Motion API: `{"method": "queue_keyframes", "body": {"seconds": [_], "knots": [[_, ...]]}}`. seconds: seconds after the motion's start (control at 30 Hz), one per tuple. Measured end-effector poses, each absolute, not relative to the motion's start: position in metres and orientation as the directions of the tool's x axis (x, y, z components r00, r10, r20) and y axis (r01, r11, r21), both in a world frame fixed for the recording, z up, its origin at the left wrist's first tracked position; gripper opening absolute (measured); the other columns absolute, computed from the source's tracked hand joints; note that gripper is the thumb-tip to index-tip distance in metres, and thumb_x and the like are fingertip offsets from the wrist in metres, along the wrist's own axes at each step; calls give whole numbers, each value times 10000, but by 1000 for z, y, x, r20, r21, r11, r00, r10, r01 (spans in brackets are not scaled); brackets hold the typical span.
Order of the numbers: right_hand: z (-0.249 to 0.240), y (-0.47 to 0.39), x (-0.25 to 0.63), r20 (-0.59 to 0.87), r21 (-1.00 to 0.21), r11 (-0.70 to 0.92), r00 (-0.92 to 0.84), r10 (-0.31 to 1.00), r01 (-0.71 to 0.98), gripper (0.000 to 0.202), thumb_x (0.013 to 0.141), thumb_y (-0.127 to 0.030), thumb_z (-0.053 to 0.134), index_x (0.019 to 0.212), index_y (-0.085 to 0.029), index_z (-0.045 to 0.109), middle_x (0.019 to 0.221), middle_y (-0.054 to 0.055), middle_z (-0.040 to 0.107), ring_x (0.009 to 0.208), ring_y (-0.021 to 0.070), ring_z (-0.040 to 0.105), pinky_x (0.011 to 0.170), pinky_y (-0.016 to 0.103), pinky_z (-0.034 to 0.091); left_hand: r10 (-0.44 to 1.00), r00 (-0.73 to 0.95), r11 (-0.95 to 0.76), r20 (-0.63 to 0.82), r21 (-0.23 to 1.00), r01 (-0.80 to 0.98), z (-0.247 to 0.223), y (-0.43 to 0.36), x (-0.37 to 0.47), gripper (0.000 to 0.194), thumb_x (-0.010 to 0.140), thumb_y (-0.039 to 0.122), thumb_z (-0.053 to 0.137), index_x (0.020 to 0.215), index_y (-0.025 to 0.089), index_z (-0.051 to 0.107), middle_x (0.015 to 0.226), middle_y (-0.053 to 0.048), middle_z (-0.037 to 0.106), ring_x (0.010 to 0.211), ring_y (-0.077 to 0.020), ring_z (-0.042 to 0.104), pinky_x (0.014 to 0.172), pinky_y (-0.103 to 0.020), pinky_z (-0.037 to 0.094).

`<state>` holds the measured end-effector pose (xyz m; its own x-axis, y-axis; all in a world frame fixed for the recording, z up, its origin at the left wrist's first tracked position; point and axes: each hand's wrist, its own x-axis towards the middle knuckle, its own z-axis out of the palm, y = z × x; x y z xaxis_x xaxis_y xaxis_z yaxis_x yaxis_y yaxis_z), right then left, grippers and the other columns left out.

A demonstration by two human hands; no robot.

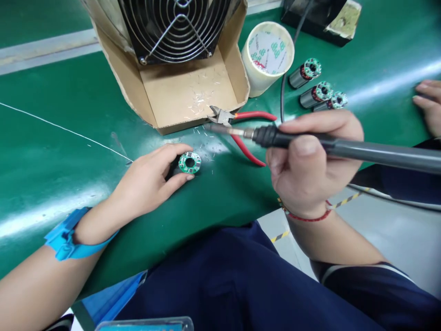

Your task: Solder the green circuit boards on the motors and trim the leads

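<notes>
My left hand [156, 177] has its thumb and fingers around a small motor with a round green circuit board [185, 168] on top, at the green table's surface. The board faces up and has a dark hole at its centre; the motor's body is mostly hidden by the hand. In my right hand [313, 161] is a soldering iron [372, 154], gripped like a pen, its tip pointing left above the table. Beneath the iron's tip lie red-handled cutting pliers [246, 145], jaws against the cardboard box's front edge.
Behind my hands, an open cardboard box [165, 99] holds wire clippings and a black fan [175, 27]. A tape roll [253, 82] and several similar motors [301, 80] stand at the right. A thin white wire [65, 128] crosses the left. Another person's hand [430, 105] rests at far right.
</notes>
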<state>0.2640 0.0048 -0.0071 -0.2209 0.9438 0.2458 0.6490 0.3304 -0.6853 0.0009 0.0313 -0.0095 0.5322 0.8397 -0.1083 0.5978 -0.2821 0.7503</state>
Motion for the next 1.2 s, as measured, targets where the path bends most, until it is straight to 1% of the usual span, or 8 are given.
{"method": "queue_keyframes", "body": {"seconds": [0.17,0.3,0.37,0.5,0.67,0.87,1.0,1.2], "knots": [[-6,4,253,270,-764,321,-175,947,560,412,930,-583,686,1182,-260,735,952,85,775,848,290,772,692,439,670,822,555,-274,-129,764,585,-10,34,-2,407,919,306,679,1323,262,679,734,-3,587,780,-244,663,797,-376,529],[-10,-2,247,457,-844,441,-24,889,306,228,984,-474,651,961,-262,734,776,5,743,598,166,703,528,312,605,827,543,-258,-146,759,598,-11,34,-2,416,910,301,671,1325,270,682,747,-2,589,792,-240,671,788,-368,536],[-10,-3,244,494,-846,477,12,869,238,184,991,-431,657,931,-273,731,761,-20,739,568,145,693,507,294,595,827,540,-253,-156,755,605,-11,34,-1,421,905,307,674,1325,273,683,743,3,583,774,-230,661,781,-358,536],[-7,-3,243,435,-858,419,-12,900,297,192,1000,-447,646,917,-298,735,778,2,760,541,176,682,501,360,624,821,552,-273,-146,749,604,-11,34,-1,423,912,313,669,1332,267,669,812,-6,625,798,-222,664,777,-345,527],[-4,-2,243,442,-855,427,-15,897,293,209,1001,-451,656,894,-285,725,760,1,753,511,162,662,471,350,600,816,564,-297,-127,746,597,-13,33,-1,421,914,295,663,1333,261,654,930,-20,673,825,-213,672,791,-342,526],[-5,-3,244,448,-831,429,-31,893,355,235,1013,-489,625,919,-289,704,769,11,758,502,180,650,476,377,597,810,573,-294,-127,757,583,-13,34,-2,418,920,287,663,1337,272,640,976,-27,691,1034,-262,698,916,-368,536],[-5,-4,244,439,-811,423,-57,897,405,247,1030,-487,594,933,-285,697,773,30,751,557,213,687,501,399,609,808,575,-294,-125,760,579,-14,34,-2,412,923,284,668,1333,256,644,1022,-32,701,1086,-268,700,931,-359,537],[-4,0,243,481,-841,476,-48,875,257,172,1007,-371,662,917,-238,725,751,15,742,548,166,689,497,321,599,801,583,-308,-133,744,593,-12,34,0,427,931,248,667,1354,207,637,1155,-50,711,1083,-248,707,930,-341,531]]}}
